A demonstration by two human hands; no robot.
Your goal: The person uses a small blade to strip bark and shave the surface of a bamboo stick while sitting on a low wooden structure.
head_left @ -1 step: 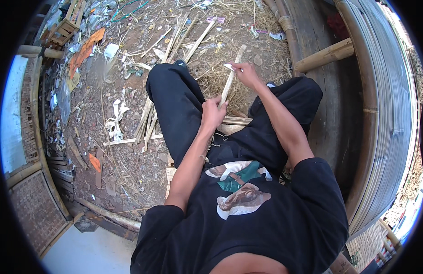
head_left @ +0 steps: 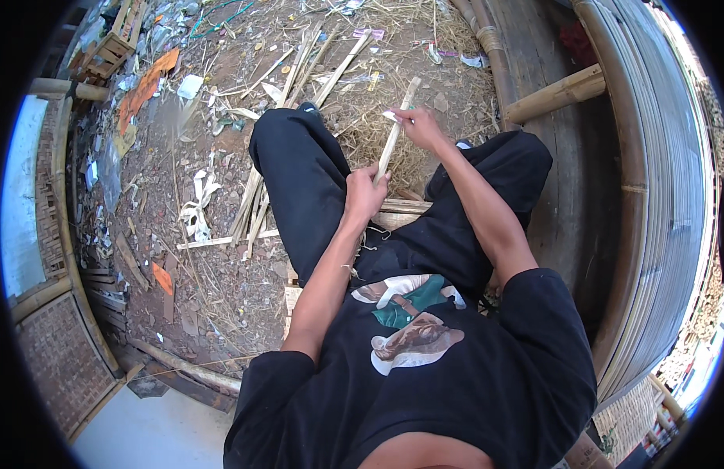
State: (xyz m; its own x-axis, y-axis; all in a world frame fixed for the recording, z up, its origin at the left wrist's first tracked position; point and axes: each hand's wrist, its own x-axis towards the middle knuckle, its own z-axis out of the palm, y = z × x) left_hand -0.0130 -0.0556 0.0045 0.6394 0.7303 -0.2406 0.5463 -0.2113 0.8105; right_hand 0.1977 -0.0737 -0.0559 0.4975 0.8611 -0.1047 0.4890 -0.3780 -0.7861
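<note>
Two blk-trousered legs (head_left: 297,168) splay wide; loose strips (head_left: 245,207) lie on the ground L of 'em. Btwn the knees we've got the pale strip (head_left: 392,141), slanting up & away. Our L hand (head_left: 363,195) is closed round its near end. Our R hand (head_left: 421,129) is at its upper half, fingers curled; can't tell what they grip. Small white bit (head_left: 389,116) by the fingertips, unclear.

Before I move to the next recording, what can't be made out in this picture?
- Near end of the pale strip: head view, covered by the left hand.
- What the white object is: head view, too small and bright, partly covered by the right hand.
- Slatted crate: head view, cut off by the top edge.
- Red object: head view, lost in shadow.
</note>
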